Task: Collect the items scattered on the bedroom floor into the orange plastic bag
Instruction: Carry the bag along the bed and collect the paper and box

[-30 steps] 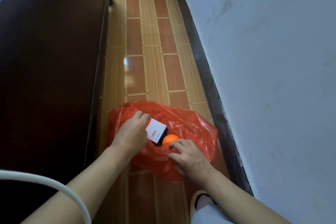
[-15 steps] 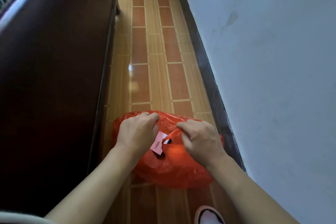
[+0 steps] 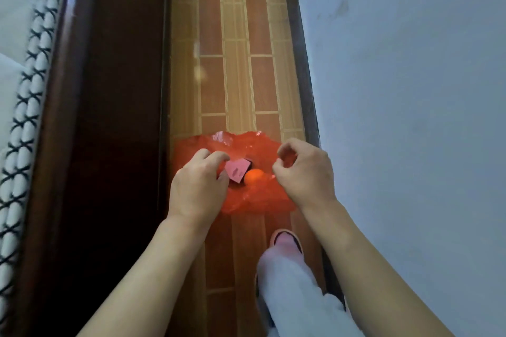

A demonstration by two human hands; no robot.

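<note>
Narrow floor (image 3: 235, 63) between bed frame (image 3: 109, 90) and wall. Orange plastic bag (image 3: 254, 200) was held open by left hand (image 3: 198, 186) and right hand (image 3: 306, 172), each grip pinched on its rim, probably to keep box (image 3: 237, 169) and ball (image 3: 253, 175) inside.

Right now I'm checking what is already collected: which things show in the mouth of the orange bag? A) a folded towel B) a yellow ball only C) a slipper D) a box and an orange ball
D: a small box and an orange ball show in the open orange bag.
</note>
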